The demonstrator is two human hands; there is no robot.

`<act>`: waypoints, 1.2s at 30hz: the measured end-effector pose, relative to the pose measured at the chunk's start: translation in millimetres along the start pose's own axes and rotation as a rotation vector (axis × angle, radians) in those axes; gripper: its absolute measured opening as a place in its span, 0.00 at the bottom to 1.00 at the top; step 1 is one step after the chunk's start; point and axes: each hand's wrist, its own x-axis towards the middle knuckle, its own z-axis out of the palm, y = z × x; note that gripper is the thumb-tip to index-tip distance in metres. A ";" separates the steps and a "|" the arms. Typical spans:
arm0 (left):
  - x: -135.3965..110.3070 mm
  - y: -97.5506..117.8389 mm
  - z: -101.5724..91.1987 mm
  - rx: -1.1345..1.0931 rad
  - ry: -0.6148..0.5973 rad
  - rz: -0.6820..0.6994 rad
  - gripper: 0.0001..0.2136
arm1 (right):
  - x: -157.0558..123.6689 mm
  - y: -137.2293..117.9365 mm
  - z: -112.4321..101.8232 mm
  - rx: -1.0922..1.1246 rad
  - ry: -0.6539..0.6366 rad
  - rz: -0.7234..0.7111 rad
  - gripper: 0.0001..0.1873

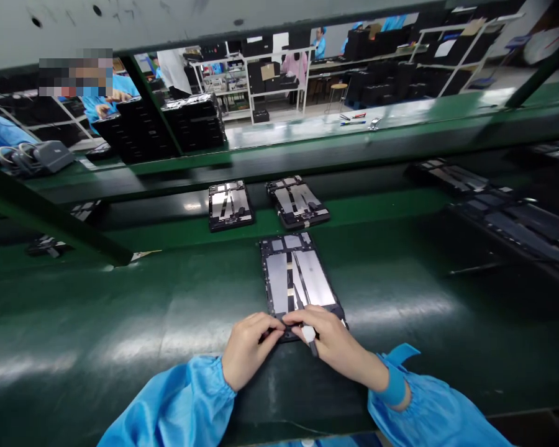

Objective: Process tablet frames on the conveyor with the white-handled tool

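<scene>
In front of me on the green bench lies an opened tablet (319, 279), its silver battery panels facing up inside a black frame. Both hands work at its near edge. My left hand (251, 344) has thumb and forefinger pinched together at the near left corner; whatever is between them is too small to make out. My right hand (328, 338) holds dark tweezers (312, 346) with a white wrap, their prongs pointing away over the tablet. The right fingertips also touch the near edge, close to the left ones.
Two more opened tablets, one at left (230, 206) and one at right (298, 202), lie beyond. Others (517, 217) sit in shadow at far right. A green post (51, 211) slants down at left. Black tray stacks (193, 124) and pens (353, 118) rest on the raised ledge; co-workers are behind.
</scene>
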 end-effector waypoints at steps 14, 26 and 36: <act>-1.4 5.5 -2.1 -0.113 -0.029 -0.128 0.05 | -1.1 -2.7 10.0 0.018 0.114 0.000 0.10; -2.7 10.1 -3.1 -0.116 -0.068 -0.189 0.06 | -2.0 -3.7 8.4 -0.019 0.082 -0.003 0.09; -6.9 8.1 -0.9 0.131 -0.103 -0.050 0.08 | -2.6 -6.6 8.0 -0.001 0.060 0.020 0.14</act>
